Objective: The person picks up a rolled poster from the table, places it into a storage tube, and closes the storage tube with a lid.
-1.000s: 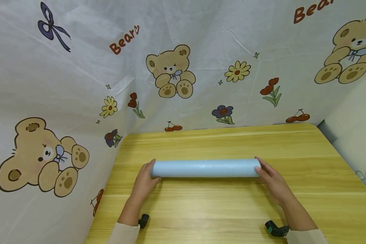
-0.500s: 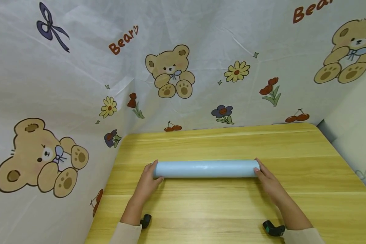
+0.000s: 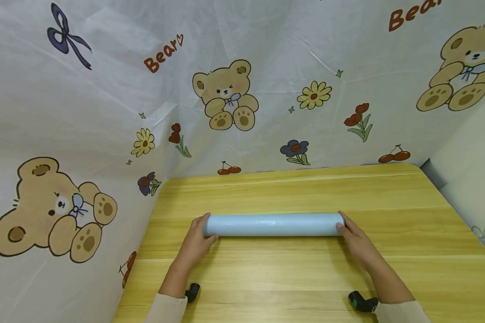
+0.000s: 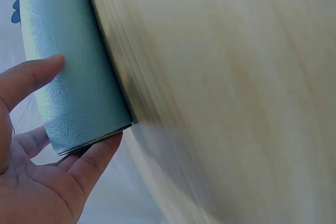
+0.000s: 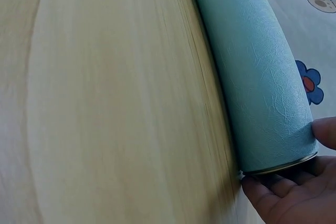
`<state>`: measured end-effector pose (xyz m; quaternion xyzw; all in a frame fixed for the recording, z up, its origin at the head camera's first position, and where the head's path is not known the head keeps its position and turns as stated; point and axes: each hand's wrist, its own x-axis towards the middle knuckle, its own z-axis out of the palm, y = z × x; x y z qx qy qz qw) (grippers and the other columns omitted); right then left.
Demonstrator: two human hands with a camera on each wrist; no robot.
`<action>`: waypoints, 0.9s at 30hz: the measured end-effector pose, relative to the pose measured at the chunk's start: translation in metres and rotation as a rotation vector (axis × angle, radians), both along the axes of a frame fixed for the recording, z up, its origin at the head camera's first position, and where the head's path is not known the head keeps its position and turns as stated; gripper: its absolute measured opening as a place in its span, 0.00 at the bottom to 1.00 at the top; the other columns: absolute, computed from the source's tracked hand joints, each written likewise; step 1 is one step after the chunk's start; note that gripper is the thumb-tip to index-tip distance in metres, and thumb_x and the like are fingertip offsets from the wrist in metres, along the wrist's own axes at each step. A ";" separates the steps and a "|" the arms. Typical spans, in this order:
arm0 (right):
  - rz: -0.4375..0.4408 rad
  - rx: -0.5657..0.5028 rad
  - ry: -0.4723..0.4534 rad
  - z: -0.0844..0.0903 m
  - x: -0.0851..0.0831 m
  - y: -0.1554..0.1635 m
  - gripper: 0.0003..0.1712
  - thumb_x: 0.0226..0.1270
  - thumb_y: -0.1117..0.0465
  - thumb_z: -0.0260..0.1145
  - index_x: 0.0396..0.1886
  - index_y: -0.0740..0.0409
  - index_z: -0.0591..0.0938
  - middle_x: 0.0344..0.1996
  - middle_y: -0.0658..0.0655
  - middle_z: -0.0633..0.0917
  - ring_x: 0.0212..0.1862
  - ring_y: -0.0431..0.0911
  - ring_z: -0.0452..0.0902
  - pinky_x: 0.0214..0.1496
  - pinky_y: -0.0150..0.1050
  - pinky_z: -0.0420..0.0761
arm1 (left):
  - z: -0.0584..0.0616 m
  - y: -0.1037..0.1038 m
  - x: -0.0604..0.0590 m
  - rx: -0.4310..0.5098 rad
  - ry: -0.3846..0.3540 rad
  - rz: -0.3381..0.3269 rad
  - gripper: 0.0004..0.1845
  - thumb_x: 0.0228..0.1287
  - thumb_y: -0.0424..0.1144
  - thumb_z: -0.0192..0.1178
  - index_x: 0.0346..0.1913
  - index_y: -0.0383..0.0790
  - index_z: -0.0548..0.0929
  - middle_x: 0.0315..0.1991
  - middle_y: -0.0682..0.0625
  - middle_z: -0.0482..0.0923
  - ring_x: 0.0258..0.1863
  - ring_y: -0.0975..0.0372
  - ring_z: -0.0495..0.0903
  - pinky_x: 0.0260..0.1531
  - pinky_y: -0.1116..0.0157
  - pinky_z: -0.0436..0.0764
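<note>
One pale blue roll [image 3: 273, 224], crinkle-textured, lying flat on the desk [image 3: 307, 273] between the two hands, its length running straight from one hand to the other. Left end cupped by the left hand [image 3: 196, 240]: palm against the end face, thumb laid on top of the roll, fingers curled under the rim, as seen from the left wrist. Right end cupped the same way by the right hand [image 3: 357, 244], palm at the end face, one fingertip on the far side of the roll, other fingers bent beneath the rim. Both hands gripping the roll loosely at its ends, roll resting on the wood.

Two small black devices behind the hands at the wrists, one [image 3: 191, 291] by the left cuff, one [image 3: 361, 302] by the right. Two cream sleeves at the near edge.

Beyond the hands, a white printed sheet [image 3: 105, 98] hung around the desk: three whole bears counted, flowers, cherries, one purple bow. Writing readable twice: "Bear" with a small heart above the left hand's side, "Bear" again, partly cut off, at the top right.
</note>
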<state>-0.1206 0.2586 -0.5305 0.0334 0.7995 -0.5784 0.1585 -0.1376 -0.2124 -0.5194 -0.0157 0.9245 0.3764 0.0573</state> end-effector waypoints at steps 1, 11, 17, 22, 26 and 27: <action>0.004 -0.001 0.003 0.000 0.000 0.001 0.44 0.81 0.39 0.44 0.83 0.50 0.37 0.81 0.67 0.34 0.80 0.69 0.26 0.77 0.72 0.39 | 0.000 0.000 0.000 -0.003 0.000 -0.001 0.43 0.66 0.40 0.68 0.79 0.46 0.58 0.76 0.35 0.57 0.71 0.38 0.67 0.66 0.39 0.72; 0.030 -0.054 0.044 0.003 -0.002 0.004 0.49 0.80 0.39 0.49 0.83 0.51 0.34 0.81 0.66 0.33 0.80 0.68 0.28 0.76 0.71 0.43 | 0.004 -0.001 -0.001 -0.015 -0.008 -0.007 0.44 0.66 0.43 0.68 0.80 0.49 0.57 0.76 0.36 0.56 0.72 0.38 0.66 0.66 0.39 0.71; 0.020 -0.014 0.064 0.004 -0.004 0.006 0.49 0.79 0.39 0.50 0.83 0.54 0.36 0.82 0.66 0.38 0.81 0.68 0.34 0.76 0.69 0.48 | 0.006 -0.004 0.000 -0.023 0.005 -0.008 0.43 0.67 0.44 0.68 0.80 0.48 0.57 0.76 0.36 0.56 0.71 0.38 0.67 0.65 0.39 0.73; -0.057 0.047 0.127 0.011 -0.003 0.008 0.43 0.80 0.39 0.48 0.83 0.55 0.48 0.81 0.66 0.53 0.80 0.64 0.49 0.74 0.31 0.67 | 0.014 -0.010 0.000 -0.031 0.027 0.003 0.42 0.68 0.46 0.67 0.80 0.47 0.57 0.76 0.37 0.55 0.72 0.39 0.66 0.67 0.40 0.71; -0.176 0.076 0.222 0.015 -0.002 0.009 0.36 0.81 0.41 0.47 0.79 0.54 0.62 0.74 0.57 0.69 0.73 0.42 0.64 0.51 0.12 0.66 | 0.024 -0.012 0.001 -0.037 0.054 0.027 0.40 0.70 0.50 0.64 0.79 0.46 0.58 0.76 0.38 0.54 0.73 0.39 0.64 0.68 0.38 0.69; -0.200 0.074 0.246 0.016 -0.002 0.009 0.35 0.81 0.41 0.47 0.78 0.54 0.64 0.71 0.53 0.73 0.69 0.35 0.66 0.51 0.12 0.66 | 0.027 -0.012 0.001 -0.043 0.067 0.031 0.39 0.71 0.51 0.63 0.79 0.46 0.59 0.76 0.38 0.55 0.74 0.39 0.64 0.68 0.38 0.68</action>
